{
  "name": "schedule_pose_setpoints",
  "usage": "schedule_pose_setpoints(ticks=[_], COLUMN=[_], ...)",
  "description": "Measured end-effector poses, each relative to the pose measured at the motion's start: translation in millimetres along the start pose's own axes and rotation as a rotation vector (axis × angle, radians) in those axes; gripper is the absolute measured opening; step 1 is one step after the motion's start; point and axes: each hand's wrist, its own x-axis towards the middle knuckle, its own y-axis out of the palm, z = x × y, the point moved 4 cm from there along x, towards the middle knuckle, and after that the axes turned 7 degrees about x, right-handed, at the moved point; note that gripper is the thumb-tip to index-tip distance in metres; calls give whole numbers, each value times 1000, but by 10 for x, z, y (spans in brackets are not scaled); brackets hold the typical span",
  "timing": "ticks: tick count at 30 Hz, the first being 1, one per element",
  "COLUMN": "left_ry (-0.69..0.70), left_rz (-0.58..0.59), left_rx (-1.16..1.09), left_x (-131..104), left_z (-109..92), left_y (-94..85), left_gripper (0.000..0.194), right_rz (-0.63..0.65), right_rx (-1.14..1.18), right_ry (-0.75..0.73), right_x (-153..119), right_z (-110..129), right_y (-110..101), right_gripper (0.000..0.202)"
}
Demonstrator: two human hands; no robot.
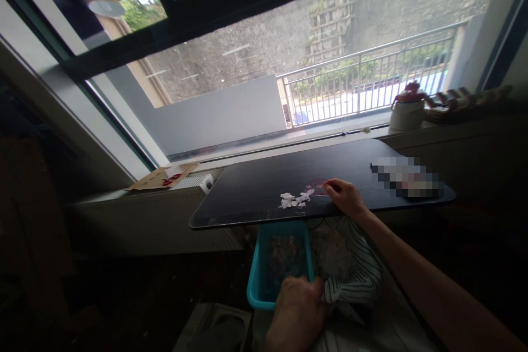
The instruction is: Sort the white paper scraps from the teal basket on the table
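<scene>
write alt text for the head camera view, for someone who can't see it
A person's right hand pinches a small red item beside white scraps on a dark table by a window. Below, the left hand grasps striped fabric next to a turquoise bin.

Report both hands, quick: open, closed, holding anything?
Left hand: closed, gripping the edge of the striped cloth.
Right hand: closed, pinching a small red item, too small to identify.
</scene>
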Motion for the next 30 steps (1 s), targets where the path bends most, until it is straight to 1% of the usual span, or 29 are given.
schedule_pose_setpoints(ticks=[5,10,14,16,20,25,30], left_ry=[-1,12,16,16,14,13,17], left_rz=[4,-16,-37,-42,-27,-34,-37], left_rx=[15,28,27,23,31,35,11], left_x=[11,26,29,31,33,24,27], left_z=[17,27,27,25,23,29,29], left_y=[-1,0,17,28,47,32,28], left_gripper=[18,16,16,16,17,16,17], right_rz=[82,68,165,192,161,207,149], right_rx=[29,30,101,106,107,135,122], right_ry=[-37,-39,-77,-87,-93,-91,-72], right_x=[-10,-13,-26,-31,-23,-8,-38], right_z=[40,35,35,31,19,19,24], right_y=[13,7,57,77,88,120,99], right_gripper=[23,25,25,25,26,27,27])
